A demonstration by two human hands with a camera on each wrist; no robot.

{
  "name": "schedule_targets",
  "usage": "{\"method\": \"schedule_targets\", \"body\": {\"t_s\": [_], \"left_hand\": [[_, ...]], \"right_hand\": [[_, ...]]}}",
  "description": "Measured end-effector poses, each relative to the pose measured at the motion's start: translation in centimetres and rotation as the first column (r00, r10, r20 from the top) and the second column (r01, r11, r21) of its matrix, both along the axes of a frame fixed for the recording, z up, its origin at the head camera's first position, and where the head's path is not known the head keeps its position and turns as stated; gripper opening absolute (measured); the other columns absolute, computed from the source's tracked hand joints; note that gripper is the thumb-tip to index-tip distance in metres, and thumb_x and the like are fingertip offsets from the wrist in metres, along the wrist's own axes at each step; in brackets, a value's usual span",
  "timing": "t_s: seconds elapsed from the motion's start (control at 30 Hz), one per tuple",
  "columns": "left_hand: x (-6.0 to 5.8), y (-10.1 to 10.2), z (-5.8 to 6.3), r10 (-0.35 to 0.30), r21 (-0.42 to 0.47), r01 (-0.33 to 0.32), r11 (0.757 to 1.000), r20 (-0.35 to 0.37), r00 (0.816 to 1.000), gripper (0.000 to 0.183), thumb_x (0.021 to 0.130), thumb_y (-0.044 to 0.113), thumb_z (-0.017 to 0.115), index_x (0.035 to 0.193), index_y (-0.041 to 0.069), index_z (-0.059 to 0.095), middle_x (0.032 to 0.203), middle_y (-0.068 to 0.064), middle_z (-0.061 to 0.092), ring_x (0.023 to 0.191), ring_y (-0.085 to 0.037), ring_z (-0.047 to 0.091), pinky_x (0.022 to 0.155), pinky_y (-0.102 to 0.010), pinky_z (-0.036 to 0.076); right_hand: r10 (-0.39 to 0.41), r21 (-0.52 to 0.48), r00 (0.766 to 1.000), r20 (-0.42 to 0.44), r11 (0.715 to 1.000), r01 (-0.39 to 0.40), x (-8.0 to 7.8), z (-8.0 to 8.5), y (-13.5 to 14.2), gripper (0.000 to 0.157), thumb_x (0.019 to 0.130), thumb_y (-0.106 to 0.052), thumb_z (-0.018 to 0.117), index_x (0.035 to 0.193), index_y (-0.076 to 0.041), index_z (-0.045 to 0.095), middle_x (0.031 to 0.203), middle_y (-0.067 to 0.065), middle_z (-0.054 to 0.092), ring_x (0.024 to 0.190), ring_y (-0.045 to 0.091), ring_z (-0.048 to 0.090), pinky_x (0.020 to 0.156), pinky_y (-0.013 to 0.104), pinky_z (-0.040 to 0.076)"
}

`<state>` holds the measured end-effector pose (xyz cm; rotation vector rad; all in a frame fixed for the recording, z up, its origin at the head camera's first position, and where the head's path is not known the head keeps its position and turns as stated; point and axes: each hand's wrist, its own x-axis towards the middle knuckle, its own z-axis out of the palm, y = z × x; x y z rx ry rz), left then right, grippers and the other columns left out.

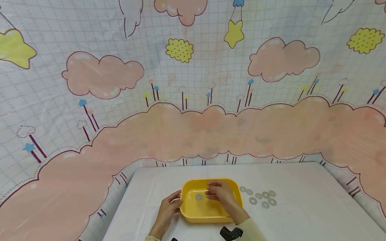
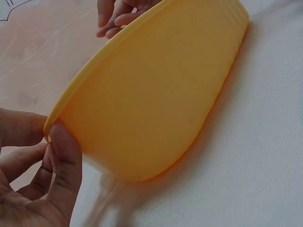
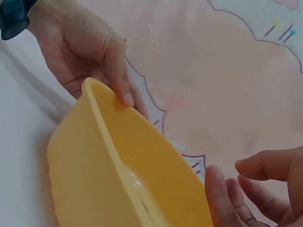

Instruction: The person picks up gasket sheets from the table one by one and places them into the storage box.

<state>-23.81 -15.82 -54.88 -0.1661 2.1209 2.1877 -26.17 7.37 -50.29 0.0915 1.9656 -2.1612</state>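
A yellow plastic basin (image 1: 211,220) stands on the table. My left hand (image 1: 167,208) holds its left rim; in the left wrist view the rim is pinched between the thumb (image 2: 65,153) and fingers. Inside the basin lies one flat grey washer (image 1: 199,196). Over the basin is my right hand (image 1: 222,194), its fingers loosely bent and apart. In the right wrist view, nothing shows between those fingertips (image 3: 217,182). To the right of the basin, several more grey washers (image 1: 252,201) lie loose on the table.
The white-covered table (image 1: 313,204) extends to both sides of the basin. Behind it hangs a patterned cloth (image 1: 211,134) with clouds and stars. A dark device (image 1: 231,233) sits at the right wrist.
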Motion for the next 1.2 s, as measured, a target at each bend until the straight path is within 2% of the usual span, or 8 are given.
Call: {"method": "schedule_targets", "body": {"t_s": [0.17,0.47,0.77,0.97,1.2], "left_hand": [[0.0,0.0,0.1,0.005,0.001,-0.005,1.000,0.010,1.000,0.054,0.089,0.002,0.063,0.140,-0.007,0.048,0.115,-0.012,0.053,0.086,-0.011,0.060,0.067,-0.025,0.056],[0.0,0.2,0.1,-0.003,0.016,0.003,1.000,0.013,1.000,0.055,0.089,0.003,0.063,0.141,-0.007,0.046,0.117,-0.013,0.053,0.086,-0.011,0.060,0.069,-0.025,0.056],[-0.1,0.2,-0.2,0.009,0.021,-0.009,1.000,0.020,1.000,0.055,0.089,0.003,0.064,0.141,-0.006,0.047,0.115,-0.009,0.053,0.085,-0.010,0.059,0.068,-0.025,0.056],[0.0,0.1,-0.2,0.003,0.027,-0.004,1.000,0.022,1.000,0.056,0.090,0.004,0.064,0.142,-0.006,0.046,0.113,-0.008,0.053,0.085,-0.010,0.058,0.068,-0.025,0.056],[-0.1,0.0,-0.2,-0.007,0.033,0.006,0.999,0.018,1.000,0.056,0.090,0.004,0.064,0.142,-0.006,0.046,0.115,-0.010,0.053,0.087,-0.011,0.059,0.069,-0.025,0.056]], "right_hand": [[-0.005,0.014,1.000,-0.028,1.000,0.006,0.2,0.6,1.3,0.032,0.093,-0.008,0.062,0.119,0.010,0.056,0.104,0.014,0.061,0.085,0.019,0.069,0.077,0.031,0.061],[-0.104,0.050,0.993,-0.050,0.993,0.107,0.5,1.6,3.8,0.020,0.092,-0.004,0.062,0.110,0.003,0.063,0.099,0.013,0.062,0.083,0.022,0.070,0.074,0.034,0.062],[-0.142,0.101,0.988,-0.059,0.984,0.148,0.9,1.6,6.4,0.020,0.092,-0.003,0.062,0.111,0.004,0.063,0.102,0.017,0.065,0.083,0.021,0.069,0.073,0.034,0.062],[-0.178,0.122,0.982,-0.060,0.975,0.184,1.1,1.5,8.2,0.026,0.093,-0.003,0.061,0.116,0.008,0.060,0.104,0.019,0.065,0.084,0.021,0.069,0.074,0.034,0.061],[-0.201,0.147,0.977,-0.068,0.967,0.209,1.2,1.3,10.8,0.027,0.094,-0.009,0.062,0.118,0.004,0.059,0.104,0.013,0.066,0.087,0.019,0.069,0.076,0.031,0.061]]}}
